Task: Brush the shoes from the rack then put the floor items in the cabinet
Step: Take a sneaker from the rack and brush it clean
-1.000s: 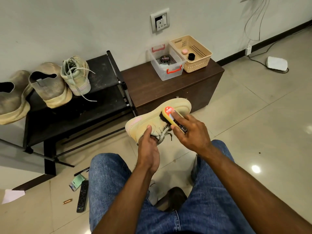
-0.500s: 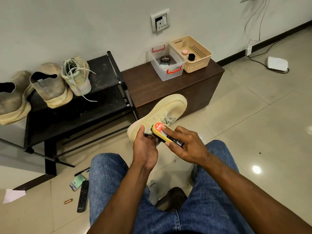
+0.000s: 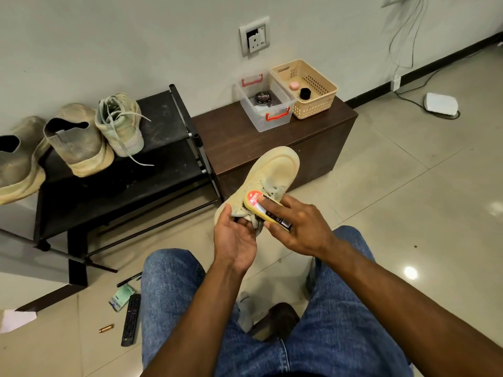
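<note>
Pale yellow suede is what I am working on: I am holding the shoe (image 3: 265, 183) up in front of my knees, its long axis running from the heel near my left hand (image 3: 235, 235) up and away to the right, toe pointing toward the brown cabinet (image 3: 236, 142). My left hand is gripping the heel end from below, thumb over the collar, fingers curled under the sole. My right hand (image 3: 295, 227) is clamped on the brush (image 3: 261, 210), forefinger lying straight along its yellow back, bristles pressing on the laces just beside my left thumb.

So the unbrushed length is lying away from the brush, up and to the right along the shoe, and I judge that the next stroke is going to run that way, toward the toe. The right hand is the nearer one for that; the left is only steadying.

There is open air around the toe, though the cabinet's front edge is sitting close behind it, so I am watching not to overshoot. On the rack (image 3: 163, 148) to my left the other sneaker (image 3: 121, 123) and two boots (image 3: 79, 142) are waiting, well apart from my hands. On the floor by my left knee a remote (image 3: 130, 319), a pen (image 3: 129, 278), a folded note (image 3: 121, 296) and a small battery (image 3: 106, 328) are lying, not yet put away.
</note>
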